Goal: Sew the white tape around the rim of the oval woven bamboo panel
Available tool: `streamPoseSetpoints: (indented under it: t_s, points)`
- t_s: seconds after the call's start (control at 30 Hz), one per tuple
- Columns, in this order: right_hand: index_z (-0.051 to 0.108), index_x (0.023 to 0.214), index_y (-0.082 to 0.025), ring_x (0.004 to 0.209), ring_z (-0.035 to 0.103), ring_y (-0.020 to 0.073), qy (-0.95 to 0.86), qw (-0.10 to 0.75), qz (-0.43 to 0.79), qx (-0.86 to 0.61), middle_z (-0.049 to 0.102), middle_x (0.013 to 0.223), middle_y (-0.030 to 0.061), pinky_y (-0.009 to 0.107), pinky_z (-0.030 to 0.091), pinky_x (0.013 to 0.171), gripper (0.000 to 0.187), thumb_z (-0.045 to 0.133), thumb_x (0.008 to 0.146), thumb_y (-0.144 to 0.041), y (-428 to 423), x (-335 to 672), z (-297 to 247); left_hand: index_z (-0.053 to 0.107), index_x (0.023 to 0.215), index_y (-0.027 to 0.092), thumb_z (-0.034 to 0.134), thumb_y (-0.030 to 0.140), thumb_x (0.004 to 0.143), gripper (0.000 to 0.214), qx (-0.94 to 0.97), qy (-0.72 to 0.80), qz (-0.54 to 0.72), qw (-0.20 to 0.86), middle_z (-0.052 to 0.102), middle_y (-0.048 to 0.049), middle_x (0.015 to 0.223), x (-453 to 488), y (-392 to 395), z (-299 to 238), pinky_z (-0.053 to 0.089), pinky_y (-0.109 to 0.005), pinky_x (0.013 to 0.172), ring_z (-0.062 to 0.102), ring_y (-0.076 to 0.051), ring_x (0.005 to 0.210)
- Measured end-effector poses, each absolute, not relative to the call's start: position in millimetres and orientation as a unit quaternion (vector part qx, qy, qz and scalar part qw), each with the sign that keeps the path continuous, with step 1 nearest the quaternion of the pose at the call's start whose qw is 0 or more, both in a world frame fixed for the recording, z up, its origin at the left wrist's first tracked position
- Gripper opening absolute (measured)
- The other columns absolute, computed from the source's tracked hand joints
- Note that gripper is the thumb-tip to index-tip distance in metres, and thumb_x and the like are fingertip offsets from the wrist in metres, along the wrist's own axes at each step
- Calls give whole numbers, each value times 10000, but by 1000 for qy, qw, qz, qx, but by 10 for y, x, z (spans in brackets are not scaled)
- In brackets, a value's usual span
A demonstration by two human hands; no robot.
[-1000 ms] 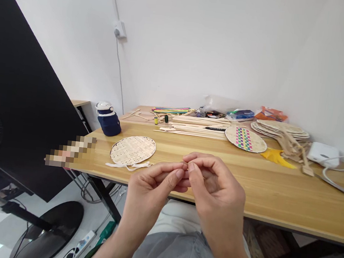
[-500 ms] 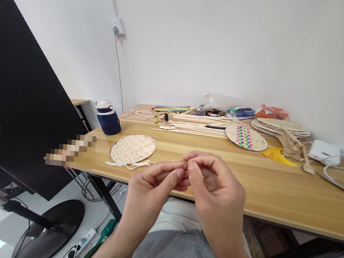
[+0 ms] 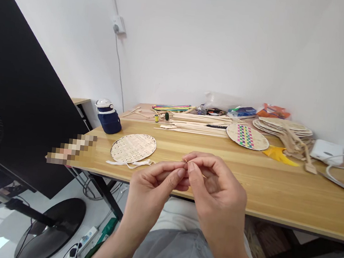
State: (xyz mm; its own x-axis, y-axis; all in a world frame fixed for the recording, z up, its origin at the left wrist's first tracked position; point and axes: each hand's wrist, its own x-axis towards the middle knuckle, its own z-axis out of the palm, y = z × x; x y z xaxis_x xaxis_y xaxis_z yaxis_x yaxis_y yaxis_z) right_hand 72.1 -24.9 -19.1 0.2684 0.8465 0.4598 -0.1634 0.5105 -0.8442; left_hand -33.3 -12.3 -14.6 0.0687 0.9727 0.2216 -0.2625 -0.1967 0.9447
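Observation:
My left hand (image 3: 156, 187) and my right hand (image 3: 219, 188) meet over the table's front edge, thumbs and forefingers pinched together. A very thin, short thread-like or needle-like piece (image 3: 186, 161) shows between the fingertips, too small to name. Beyond my left hand lies a round woven bamboo disc (image 3: 133, 148) with dark specks, and a white ribbon (image 3: 115, 163) lies along its near edge. Farther off, to the right, an oval woven disc with coloured checks (image 3: 245, 136) rests flat. A yellow thread spool (image 3: 156, 119) and a dark green one (image 3: 167, 116) stand at the back.
Bamboo strips (image 3: 193, 130) lie along the back, with a black pen (image 3: 216, 126) on them. A blue bottle (image 3: 108, 117) stands at left. Stacked discs (image 3: 284, 126), yellow cloth (image 3: 280, 155) and a white box (image 3: 326, 151) are at right. A black fan stand (image 3: 51, 231) is on the floor.
Both hands keep nearly the same pinched pose at the same spot. The thin piece shows slightly more above the fingertips. The view has shifted very slightly.

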Motion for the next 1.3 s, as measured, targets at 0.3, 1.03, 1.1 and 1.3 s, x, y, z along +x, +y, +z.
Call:
streamPoseSetpoints:
  t_s: [0.3, 1.03, 1.1, 1.3]
  points:
    - [654, 816, -213, 714, 663, 125, -479, 719, 346, -366, 661, 948, 22, 208, 612, 581, 65, 652, 855, -265, -217, 739, -238, 793, 870, 188, 758, 239, 773, 115, 523, 352, 569, 528, 787, -38, 780, -342, -82, -197, 634, -280, 687, 751, -203, 720]
    - [645, 589, -165, 655, 610, 117, -305, 686, 429, -502, 672, 681, 18, 277, 563, 703, 186, 793, 564, -276, 837, 1828, -806, 757, 942, 162, 588, 315, 855, 244, 657, 497, 540, 171, 761, -111, 1035, -612, 1013, -1170, 517, -424, 960, 689, -268, 1027]
    - [648, 596, -167, 662, 615, 125, -309, 678, 432, -509, 678, 696, 26, 282, 566, 701, 191, 793, 560, -287, 851, 1885, -822, 754, 916, 186, 584, 306, 858, 217, 664, 487, 553, 131, 758, -95, 1032, -591, 972, -1176, 473, -451, 1017, 661, -265, 1078]
    - [664, 610, -164, 679, 617, 131, -322, 658, 453, -508, 692, 722, 37, 284, 569, 695, 216, 809, 555, -315, 858, 2048, -854, 743, 933, 199, 569, 229, 879, 185, 702, 453, 550, 3, 759, -82, 990, -527, 881, -1218, 489, -439, 997, 654, -256, 1080]
